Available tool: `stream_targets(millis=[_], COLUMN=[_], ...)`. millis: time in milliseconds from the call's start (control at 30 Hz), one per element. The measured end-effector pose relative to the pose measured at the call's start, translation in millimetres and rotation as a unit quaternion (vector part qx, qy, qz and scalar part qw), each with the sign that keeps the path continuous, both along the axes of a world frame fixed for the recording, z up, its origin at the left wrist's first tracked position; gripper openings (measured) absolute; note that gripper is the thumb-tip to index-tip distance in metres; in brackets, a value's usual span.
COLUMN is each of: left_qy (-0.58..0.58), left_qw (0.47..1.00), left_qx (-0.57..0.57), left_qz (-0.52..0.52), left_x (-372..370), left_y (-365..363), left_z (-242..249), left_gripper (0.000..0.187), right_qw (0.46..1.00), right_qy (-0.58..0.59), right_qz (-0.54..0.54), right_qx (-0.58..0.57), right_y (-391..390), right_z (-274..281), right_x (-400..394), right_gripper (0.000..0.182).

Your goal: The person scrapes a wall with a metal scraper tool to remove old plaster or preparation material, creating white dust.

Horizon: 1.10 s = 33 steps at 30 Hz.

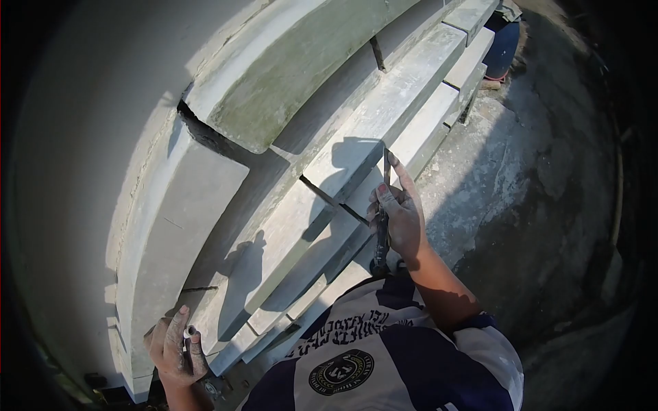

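My right hand (403, 216) is closed around a long, thin dark tool (382, 240), held roughly upright over the stepped concrete edges; its exact kind cannot be made out. Its index finger lies along the upper end. Lower left, my left hand (175, 349) is closed, pinching a small hollow tube-like piece (190, 331) between thumb and fingers. It sits close to the lower end of a curved grey concrete block (181, 205). Pale dust coats the fingers of both hands.
Another curved concrete block (288, 75) lies above the first, with a dark gap between them. Long concrete slabs (384, 103) form steps with narrow dark joints. A dark blue container (502, 51) stands at upper right, beside rough concrete ground (480, 171).
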State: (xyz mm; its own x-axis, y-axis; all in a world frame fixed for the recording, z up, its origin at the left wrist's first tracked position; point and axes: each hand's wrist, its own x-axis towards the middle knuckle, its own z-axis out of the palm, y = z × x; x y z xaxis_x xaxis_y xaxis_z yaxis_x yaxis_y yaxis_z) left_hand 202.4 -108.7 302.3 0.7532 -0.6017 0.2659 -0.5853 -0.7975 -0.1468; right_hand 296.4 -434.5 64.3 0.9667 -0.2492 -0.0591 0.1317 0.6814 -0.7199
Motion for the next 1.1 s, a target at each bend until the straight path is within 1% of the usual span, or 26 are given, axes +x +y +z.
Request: stream_targets(millis=[133, 233, 333, 400, 433, 533, 567, 600, 667, 767, 833, 900, 933, 967, 1033, 1100], left_qy=[0.018, -0.016, -0.023, -0.048, -0.058, -0.059, -0.060, -0.040, 0.001, -0.036, -0.052, -0.050, -0.040, -0.030, -0.032, -0.040], left_qw=[0.997, 0.996, 0.993, 0.990, 0.989, 0.991, 0.990, 0.992, 0.994, 0.991, 0.990, 0.990, 0.991, 0.991, 0.984, 0.978], left_qx=[-0.013, 0.003, 0.084, 0.107, 0.118, 0.058, 0.043, 0.053, 0.073, 0.108, 0.112, 0.113, 0.112, 0.112, 0.166, 0.199], left_qz=[-0.076, -0.088, -0.076, -0.076, -0.073, -0.101, -0.116, -0.104, -0.075, -0.070, -0.074, -0.072, -0.066, -0.060, -0.055, -0.050], left_x=[15, 21, 28, 36, 40, 60, 69, 76, 94, 128, 153, 171, 178, 184, 188, 195], left_y=[-5, -4, -32, -52, -63, -96, -105, -122, -166, -217, -248, -265, -269, -274, -277, -280], left_z=[8, 13, 38, 46, 48, 45, 44, 49, 61, 61, 59, 57, 56, 57, 62, 62], left_gripper=[0.041, 0.042, 0.047, 0.050, 0.052, 0.060, 0.062, 0.062, 0.063, 0.059, 0.058, 0.056, 0.054, 0.052, 0.050, 0.049], right_qw=[0.999, 0.996, 0.995, 0.992, 0.993, 0.995, 0.995, 0.994, 0.986, 0.970, 0.955, 0.899, 0.913, 0.914, 0.914, 0.917], right_qy=[0.019, -0.001, -0.028, -0.028, -0.019, -0.008, -0.009, -0.008, -0.020, -0.024, -0.014, -0.015, -0.029, -0.041, -0.065, -0.039], right_qz=[-0.026, -0.069, -0.094, -0.125, -0.114, -0.096, -0.099, -0.100, -0.137, -0.182, -0.219, -0.288, -0.289, -0.291, -0.297, -0.271], right_qx=[-0.006, 0.059, 0.036, 0.009, 0.006, -0.002, -0.018, -0.034, -0.093, -0.161, -0.202, -0.329, -0.285, -0.279, -0.268, -0.292], right_y=[-12, -22, -34, -47, -57, -85, -92, -99, -107, -117, -122, -122, -122, -121, -122, -125], right_z=[6, 12, 24, 29, 32, 38, 39, 42, 35, 29, 28, 26, 30, 32, 34, 42], right_x=[13, 33, 64, 92, 103, 137, 146, 153, 178, 209, 225, 227, 223, 221, 219, 218], right_gripper=[0.060, 0.058, 0.055, 0.051, 0.049, 0.048, 0.048, 0.048, 0.045, 0.040, 0.036, 0.034, 0.031, 0.031, 0.031, 0.029])
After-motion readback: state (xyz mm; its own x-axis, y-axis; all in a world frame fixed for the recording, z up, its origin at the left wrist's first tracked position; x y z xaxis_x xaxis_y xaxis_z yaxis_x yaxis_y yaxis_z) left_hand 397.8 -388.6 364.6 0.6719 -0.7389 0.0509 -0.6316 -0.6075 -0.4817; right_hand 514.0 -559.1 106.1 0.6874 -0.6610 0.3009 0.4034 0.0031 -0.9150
